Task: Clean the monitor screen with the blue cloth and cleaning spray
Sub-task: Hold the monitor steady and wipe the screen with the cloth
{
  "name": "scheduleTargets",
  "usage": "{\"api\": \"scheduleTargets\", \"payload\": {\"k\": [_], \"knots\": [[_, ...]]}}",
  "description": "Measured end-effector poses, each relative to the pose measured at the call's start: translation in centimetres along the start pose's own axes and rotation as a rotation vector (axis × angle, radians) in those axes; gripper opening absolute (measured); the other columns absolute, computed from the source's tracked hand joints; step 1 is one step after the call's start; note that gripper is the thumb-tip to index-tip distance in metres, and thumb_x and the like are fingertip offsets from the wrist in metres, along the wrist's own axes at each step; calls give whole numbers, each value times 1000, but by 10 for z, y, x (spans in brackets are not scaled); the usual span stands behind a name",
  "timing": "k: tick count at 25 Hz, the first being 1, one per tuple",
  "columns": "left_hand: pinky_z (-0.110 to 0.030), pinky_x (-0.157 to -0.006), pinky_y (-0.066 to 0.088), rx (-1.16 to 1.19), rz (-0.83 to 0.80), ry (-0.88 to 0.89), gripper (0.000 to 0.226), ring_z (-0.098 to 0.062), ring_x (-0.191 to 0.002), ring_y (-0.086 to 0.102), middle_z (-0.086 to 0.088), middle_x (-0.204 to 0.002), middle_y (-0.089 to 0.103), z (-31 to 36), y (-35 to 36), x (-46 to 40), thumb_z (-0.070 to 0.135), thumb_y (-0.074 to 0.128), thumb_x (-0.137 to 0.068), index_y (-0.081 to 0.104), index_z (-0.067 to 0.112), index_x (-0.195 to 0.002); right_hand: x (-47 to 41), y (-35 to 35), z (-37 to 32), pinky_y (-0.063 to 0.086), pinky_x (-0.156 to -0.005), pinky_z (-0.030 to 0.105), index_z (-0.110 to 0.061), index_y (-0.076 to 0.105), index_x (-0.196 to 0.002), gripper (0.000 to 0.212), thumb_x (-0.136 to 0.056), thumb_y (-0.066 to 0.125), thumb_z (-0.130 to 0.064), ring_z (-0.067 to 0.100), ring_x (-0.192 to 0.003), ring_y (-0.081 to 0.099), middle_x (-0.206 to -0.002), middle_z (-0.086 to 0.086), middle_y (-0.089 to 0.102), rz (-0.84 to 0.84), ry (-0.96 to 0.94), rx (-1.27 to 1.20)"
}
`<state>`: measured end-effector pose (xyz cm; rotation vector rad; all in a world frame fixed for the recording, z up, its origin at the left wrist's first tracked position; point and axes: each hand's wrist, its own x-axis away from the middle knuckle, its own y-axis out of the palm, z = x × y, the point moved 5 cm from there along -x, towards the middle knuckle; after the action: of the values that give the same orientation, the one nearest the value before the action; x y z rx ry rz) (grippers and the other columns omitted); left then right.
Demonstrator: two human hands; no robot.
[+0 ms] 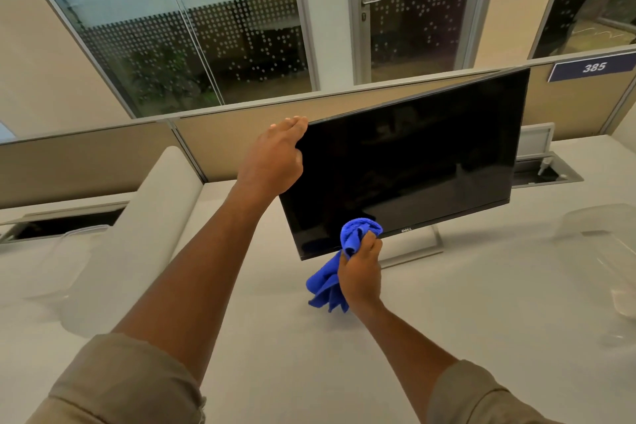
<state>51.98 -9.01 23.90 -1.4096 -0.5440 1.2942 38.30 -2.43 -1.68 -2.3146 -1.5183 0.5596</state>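
A black monitor (pixel 413 162) with a dark, switched-off screen stands on a silver stand (pixel 418 248) on the white desk (pixel 464 303). My left hand (pixel 272 162) grips the monitor's top left corner, fingers over the upper edge. My right hand (pixel 361 272) holds a bunched blue cloth (pixel 358 234) and presses it against the screen's lower edge, left of the logo. The rest of the cloth hangs down below my fist. No spray bottle is in view.
A beige partition (pixel 241 134) with a number plate (pixel 592 67) runs behind the desk. An open cable tray (pixel 547 172) lies right of the monitor, another (pixel 62 224) at the left. A white padded divider (pixel 151 203) stands at the left. Clear plastic containers (pixel 612 237) sit at the right edge.
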Motion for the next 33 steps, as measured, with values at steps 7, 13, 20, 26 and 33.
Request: {"api": "scheduleTargets", "payload": {"k": [7,13,20,26,33], "knots": [[-26,-112,27,370,197,-163,49,-20,-138,39,-9,-148,46,-36,-1,30,34,30,-105,41,8,-145,9,24,-21,44,-47,16,-20,43,-119,43,-83,67,-18,8,-62,50,-105,-1,47,-91,-358,220],[-37,-114,33,889,171,-285,99,-19,-134,45,-10,-144,50,-44,-2,38,81,19,-77,44,12,-143,-8,29,-72,51,-46,23,-24,45,-120,52,-76,72,-17,9,-67,50,-108,0,46,-84,-595,285],[-32,-107,40,979,102,-276,111,-16,-125,52,-2,-136,55,-42,-9,38,92,21,-64,53,14,-136,-59,-9,-167,46,-45,25,-24,46,-126,46,-81,59,-26,16,-72,54,-114,5,46,129,-769,224],[-22,-80,41,996,21,-200,66,-10,-88,49,15,-88,55,-39,-19,30,90,16,-68,68,54,-85,-81,-28,-197,46,-48,21,-26,45,-137,60,-82,70,-22,15,-78,56,-115,8,49,219,-855,224],[-27,-110,33,927,-46,-284,126,-18,-140,37,-7,-154,37,-45,-14,31,96,21,-56,41,9,-145,-48,4,-137,45,-45,22,-23,45,-132,58,-79,67,-15,18,-81,53,-117,9,48,77,-892,366]]}}
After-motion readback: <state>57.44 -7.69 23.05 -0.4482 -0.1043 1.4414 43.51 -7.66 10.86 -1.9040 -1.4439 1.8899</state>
